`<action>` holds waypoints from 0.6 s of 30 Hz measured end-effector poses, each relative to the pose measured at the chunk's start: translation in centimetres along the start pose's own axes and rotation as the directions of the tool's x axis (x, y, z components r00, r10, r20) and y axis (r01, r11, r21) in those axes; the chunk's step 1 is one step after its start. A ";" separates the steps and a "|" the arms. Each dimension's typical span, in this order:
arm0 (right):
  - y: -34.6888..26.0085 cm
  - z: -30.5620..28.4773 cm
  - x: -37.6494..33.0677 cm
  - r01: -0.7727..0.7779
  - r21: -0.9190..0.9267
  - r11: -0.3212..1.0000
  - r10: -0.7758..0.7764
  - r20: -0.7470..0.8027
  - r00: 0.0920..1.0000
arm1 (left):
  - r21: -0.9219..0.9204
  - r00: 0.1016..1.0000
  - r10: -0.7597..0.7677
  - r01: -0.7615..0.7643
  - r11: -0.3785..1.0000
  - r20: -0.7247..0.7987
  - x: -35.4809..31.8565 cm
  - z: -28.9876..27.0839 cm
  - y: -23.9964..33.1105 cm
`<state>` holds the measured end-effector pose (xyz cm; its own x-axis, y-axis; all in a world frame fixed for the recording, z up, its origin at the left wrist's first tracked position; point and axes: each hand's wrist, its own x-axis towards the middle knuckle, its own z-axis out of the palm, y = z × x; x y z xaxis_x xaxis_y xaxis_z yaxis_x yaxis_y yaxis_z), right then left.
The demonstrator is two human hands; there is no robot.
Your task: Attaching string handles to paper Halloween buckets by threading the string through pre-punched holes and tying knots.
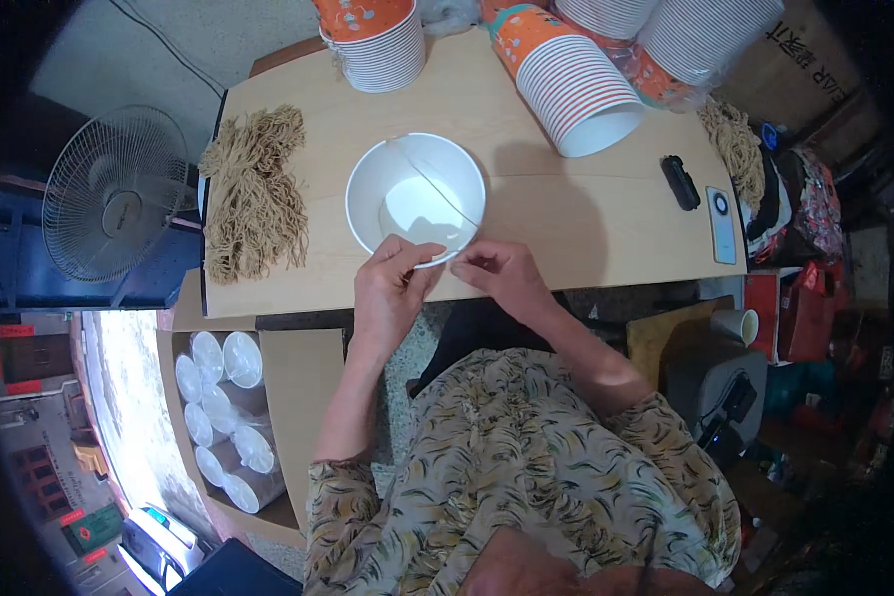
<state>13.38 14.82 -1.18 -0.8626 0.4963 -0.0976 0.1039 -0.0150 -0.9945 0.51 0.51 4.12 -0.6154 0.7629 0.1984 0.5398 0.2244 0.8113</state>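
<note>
A round white paper bucket (366,194) stands upright on the table with its mouth facing me. One thin tan cord (429,179) runs slantwise over its opening, from the far rim to the near right rim. My left hand (387,293) is closed at the near rim, pinching the bucket's edge. Just right of it my right hand (507,278) has its fingertips pinched together against the rim, where the cord comes down. Their exact hold on the cord's end is hidden by the fingers. To the left lies a heap of tan twisted cords (253,199).
Stacked orange-patterned buckets (382,60) stand at the far edge; another stack (576,94) lies tilted at far right. A black object (679,183) and a phone (722,226) lie at right. A fan (119,194) and a carton (308,427) of wrapped white cups flank the table (556,223).
</note>
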 end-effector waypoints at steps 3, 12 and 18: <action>-2.1 -1.7 -0.8 0.010 -0.135 0.991 0.000 0.075 0.997 | 0.072 0.999 0.037 -0.035 0.997 -0.020 0.3 -0.5 -0.1; -10.5 -3.8 0.1 0.494 -0.447 0.746 -0.337 0.387 0.858 | 0.282 0.981 0.155 -0.183 0.942 0.119 1.4 -3.0 -0.1; -12.3 -3.5 3.2 0.369 -0.441 0.818 -0.119 0.497 0.859 | 0.354 0.968 0.201 -0.243 0.903 0.151 2.2 -4.3 -0.6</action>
<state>11.10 19.59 10.86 -0.9999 -0.0035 0.0157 -0.0150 0.5537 -0.8326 -3.66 -0.60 6.43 -0.4000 0.8751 0.2724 0.8405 0.2318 0.4897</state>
